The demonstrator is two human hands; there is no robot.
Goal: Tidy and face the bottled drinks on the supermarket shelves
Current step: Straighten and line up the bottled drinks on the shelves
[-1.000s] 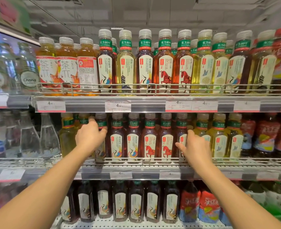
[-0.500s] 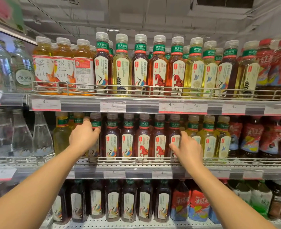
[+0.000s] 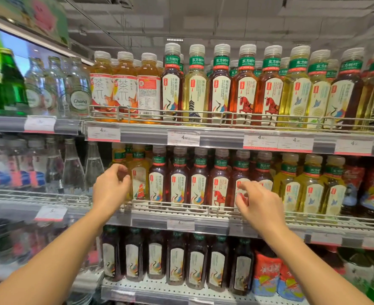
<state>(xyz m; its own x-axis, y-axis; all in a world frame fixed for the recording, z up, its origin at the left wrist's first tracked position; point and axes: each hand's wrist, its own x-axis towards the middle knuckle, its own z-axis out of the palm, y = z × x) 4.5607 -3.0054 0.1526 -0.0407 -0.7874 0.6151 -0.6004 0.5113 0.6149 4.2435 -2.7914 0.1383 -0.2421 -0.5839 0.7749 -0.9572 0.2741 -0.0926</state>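
We have both hands at the middle shelf point(image 3: 181, 219), where the bottled teas stand in a tight front row behind a low wire rail point(image 3: 203, 209). Our left hand point(image 3: 111, 190) is loosely curled in front of the yellow bottle with the sailboat label point(image 3: 138, 179), gripping nothing that we can see; our right hand point(image 3: 261, 205) hangs with its fingers relaxed just before the red bottle with the horse label point(image 3: 240, 179), also empty. The risk, we judge, is a push too high on a neck: the bottles stand shoulder to shoulder, so one tipping would knock its neighbours over or back into the rows behind. The rail should stop a forward slide, but a bottle lifted over it could drop. The shelf above point(image 3: 225, 139) leaves little headroom over the caps, so turning in place looks safer than lifting.
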